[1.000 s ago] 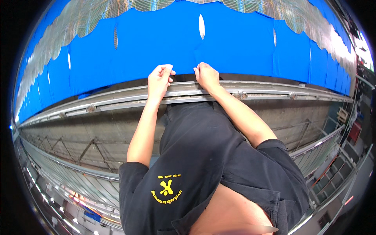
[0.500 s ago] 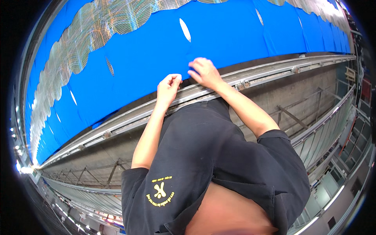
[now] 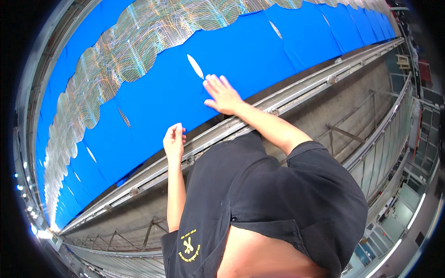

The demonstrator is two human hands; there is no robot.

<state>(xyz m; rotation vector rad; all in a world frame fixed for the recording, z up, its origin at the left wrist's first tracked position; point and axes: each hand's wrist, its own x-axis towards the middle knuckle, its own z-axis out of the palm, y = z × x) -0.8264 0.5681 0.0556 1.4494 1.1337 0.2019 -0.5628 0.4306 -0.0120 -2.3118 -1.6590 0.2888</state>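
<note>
A long sheet of blue fabric (image 3: 162, 88) spreads out in front of me, with a shiny, wavy-edged patterned band (image 3: 139, 41) along its far part. My right hand (image 3: 223, 95) is laid over the fabric, palm down and fingers stretched, its fingertips close to a pale narrow slit (image 3: 195, 66). At the fabric's near edge, my left hand (image 3: 174, 141) is closed, thumb against curled fingers. Whatever it might hold, if anything, is hidden by the fingers.
A metal rail (image 3: 296, 102) with small clamp-like fittings runs along the near side of the fabric, right before my body. Under it stands a grey wall-like surface (image 3: 357, 90) with metal struts. More pale slits (image 3: 275, 29) mark the fabric. Ribbed panels (image 3: 384, 139) lie at the right.
My right hand has moved forward onto the fabric, nearer to the slit, and its fingers have straightened. The left hand stays closed near the fabric's edge. The whole view has tilted.
</note>
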